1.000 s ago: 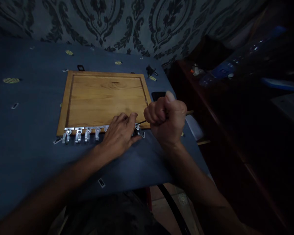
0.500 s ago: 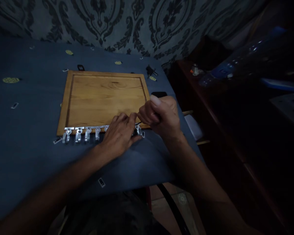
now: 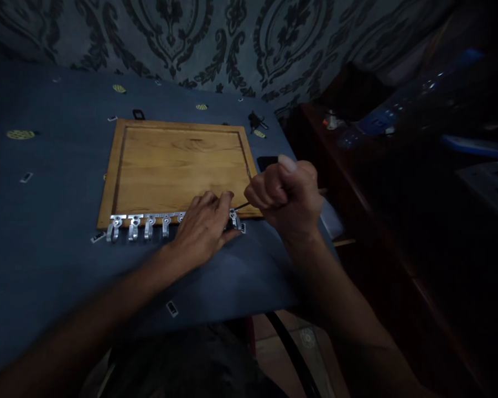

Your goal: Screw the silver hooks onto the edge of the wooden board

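Note:
A wooden board (image 3: 186, 160) with a raised frame lies flat on the blue cloth. Along its near edge runs a metal hook rail (image 3: 135, 221) with several silver hooks. My left hand (image 3: 203, 224) is closed over the right part of this rail, fingers on top and thumb at the near side, hiding some hooks. My right hand (image 3: 286, 193) is in a fist, thumb up, around what looks like a screwdriver (image 3: 242, 206). Only its thin dark shaft shows, pointing at the rail's right end; the handle is hidden in the fist.
A dark flat object (image 3: 268, 162) lies behind my right hand. Small black items (image 3: 257, 120) sit beyond the board's far right corner. To the right stands a dark red cabinet (image 3: 357, 188) with a plastic bottle (image 3: 377, 122) on it. Patterned fabric (image 3: 216, 44) rises at the back.
My right hand has moved right and slightly back, away from the rail, so more of the shaft shows. My left hand has stayed in place on the rail.

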The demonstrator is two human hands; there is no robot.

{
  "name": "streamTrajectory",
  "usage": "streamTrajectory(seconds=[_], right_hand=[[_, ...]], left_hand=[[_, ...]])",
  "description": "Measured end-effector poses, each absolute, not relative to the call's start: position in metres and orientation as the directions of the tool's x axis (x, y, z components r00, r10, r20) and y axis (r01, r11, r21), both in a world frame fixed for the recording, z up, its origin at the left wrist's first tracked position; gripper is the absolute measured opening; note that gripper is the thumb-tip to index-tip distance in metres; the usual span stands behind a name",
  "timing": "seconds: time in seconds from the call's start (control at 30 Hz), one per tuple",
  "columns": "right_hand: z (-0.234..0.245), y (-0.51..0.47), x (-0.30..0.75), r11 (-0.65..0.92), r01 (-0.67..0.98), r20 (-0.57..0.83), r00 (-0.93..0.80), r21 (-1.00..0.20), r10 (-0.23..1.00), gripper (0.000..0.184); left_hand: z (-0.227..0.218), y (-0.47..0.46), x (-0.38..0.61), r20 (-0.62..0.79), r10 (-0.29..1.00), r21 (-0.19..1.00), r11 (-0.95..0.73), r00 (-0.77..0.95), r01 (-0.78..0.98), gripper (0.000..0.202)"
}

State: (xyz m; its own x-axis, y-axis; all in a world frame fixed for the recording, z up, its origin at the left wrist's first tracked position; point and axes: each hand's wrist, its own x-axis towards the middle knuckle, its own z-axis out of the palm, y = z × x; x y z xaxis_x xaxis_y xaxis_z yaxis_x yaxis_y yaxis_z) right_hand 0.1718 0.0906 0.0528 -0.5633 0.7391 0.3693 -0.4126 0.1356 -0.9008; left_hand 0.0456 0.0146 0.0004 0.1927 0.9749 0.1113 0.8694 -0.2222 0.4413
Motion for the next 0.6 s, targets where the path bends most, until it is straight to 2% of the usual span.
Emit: streamTrajectory(seconds=[0.33,0.5,0.6], right_hand=[[0.048,0.09,0.17,0.101,-0.433,0.367,-0.591,-0.896,0.719,0.071],[0.05,0.092,0.166,0.091,-0.419,0.359,-0.624,-0.904,0.694,0.069],[0.049,0.089,0.16,0.109,-0.385,0.335,-0.59,-0.916,0.735,0.067]], left_hand=[[0.003,0.015,0.047,0.072,0.98,0.444,-0.197,0.184,0.874,0.048],[0.001,0.015,0.047,0.126,0.972,0.431,-0.232,0.196,0.872,0.049],[0.001,0.015,0.047,0.108,0.974,0.428,-0.227,0.2,0.874,0.049]])
